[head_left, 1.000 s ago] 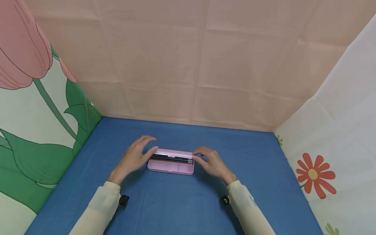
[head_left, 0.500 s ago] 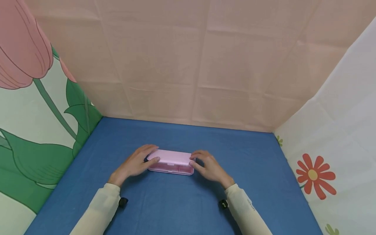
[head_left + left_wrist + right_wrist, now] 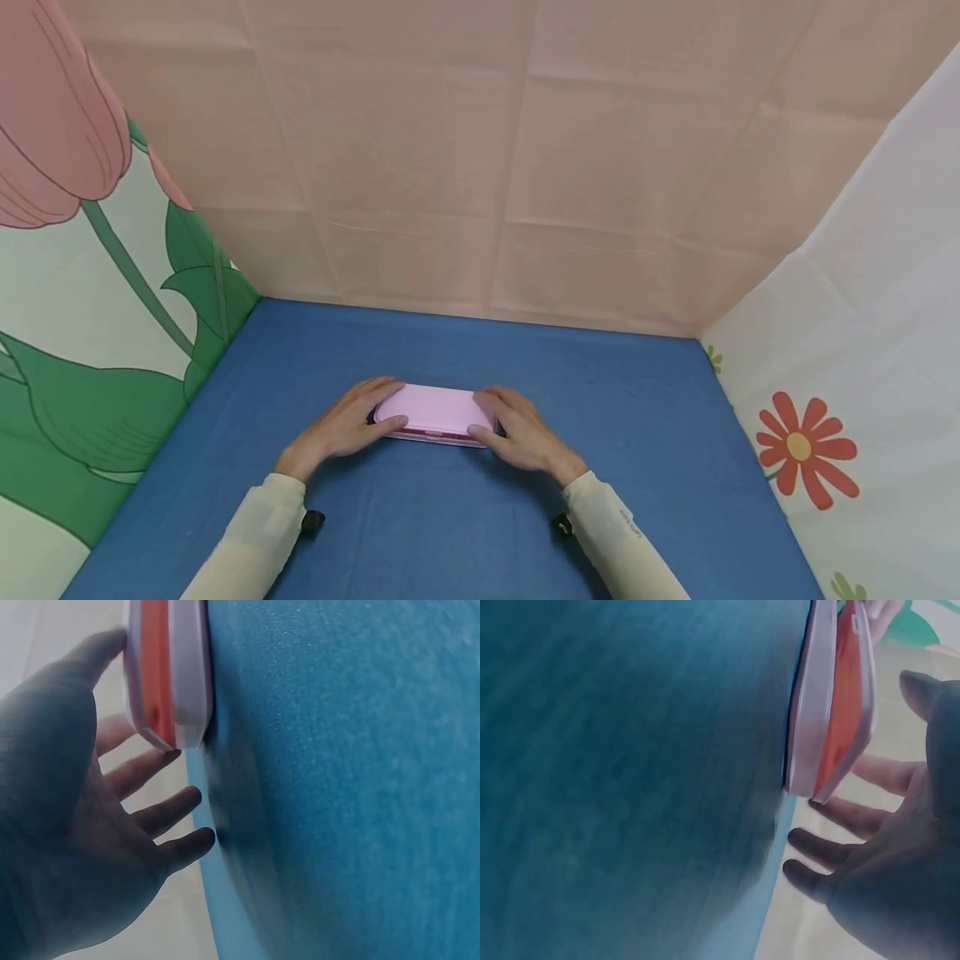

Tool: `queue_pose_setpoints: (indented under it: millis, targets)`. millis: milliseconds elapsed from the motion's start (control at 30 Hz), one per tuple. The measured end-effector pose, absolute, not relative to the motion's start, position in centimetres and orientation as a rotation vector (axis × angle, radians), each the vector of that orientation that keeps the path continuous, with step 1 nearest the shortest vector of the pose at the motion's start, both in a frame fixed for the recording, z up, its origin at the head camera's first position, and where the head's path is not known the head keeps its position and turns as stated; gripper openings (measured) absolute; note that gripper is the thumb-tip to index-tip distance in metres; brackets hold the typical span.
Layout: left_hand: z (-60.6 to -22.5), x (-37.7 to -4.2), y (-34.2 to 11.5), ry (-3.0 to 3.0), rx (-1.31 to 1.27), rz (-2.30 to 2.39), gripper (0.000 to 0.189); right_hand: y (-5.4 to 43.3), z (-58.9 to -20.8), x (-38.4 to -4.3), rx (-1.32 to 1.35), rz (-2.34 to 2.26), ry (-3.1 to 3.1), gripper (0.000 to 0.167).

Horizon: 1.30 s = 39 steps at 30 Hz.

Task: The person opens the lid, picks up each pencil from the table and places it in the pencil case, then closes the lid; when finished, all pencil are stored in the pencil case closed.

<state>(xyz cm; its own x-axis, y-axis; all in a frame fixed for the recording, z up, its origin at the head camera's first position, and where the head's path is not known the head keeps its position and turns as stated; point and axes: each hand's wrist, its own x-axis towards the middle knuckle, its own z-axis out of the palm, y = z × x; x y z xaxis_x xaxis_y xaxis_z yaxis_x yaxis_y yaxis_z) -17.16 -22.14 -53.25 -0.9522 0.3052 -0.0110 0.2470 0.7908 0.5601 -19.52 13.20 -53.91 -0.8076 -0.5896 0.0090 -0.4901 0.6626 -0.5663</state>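
Observation:
A pink pencil case [image 3: 438,408] lies on the blue cloth with its lid lowered almost onto the base; a thin reddish gap shows along the front. My left hand [image 3: 347,429] is at its left end, thumb on the lid's front edge, fingers towards the back corner. In the left wrist view, that hand [image 3: 82,802] has its fingers spread and lightly bent beside the case [image 3: 187,682]. At the right end, my right hand [image 3: 525,433] lies over the lid's corner. The right wrist view shows its fingers [image 3: 825,851] extended. The pencils inside are hidden.
Blue cloth [image 3: 435,533] covers the table. A beige sheet [image 3: 420,167] hangs at the back. Printed cloths with a pink tulip [image 3: 60,125] and a red flower [image 3: 798,446] stand left and right. Each wrist wears a small black device [image 3: 312,523].
The lid has swung forward and down over the pencils, leaving a narrow gap. Both hands have come down with it, and the right hand has shifted left onto the lid.

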Motion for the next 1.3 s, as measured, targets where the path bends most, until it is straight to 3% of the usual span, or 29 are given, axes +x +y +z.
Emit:
queue_pose_setpoints:
  millis: [300,1300]
  targets:
    - [-53.3,-17.1,-21.9,2.859,0.437,0.886,0.077,12.7,-53.9,-19.3,-0.810,-0.742,2.702,0.078]
    - [-53.2,-17.5,-21.9,2.848,0.388,0.915,0.077,11.7,-53.8,-20.0,-0.839,-0.713,2.789,0.074]
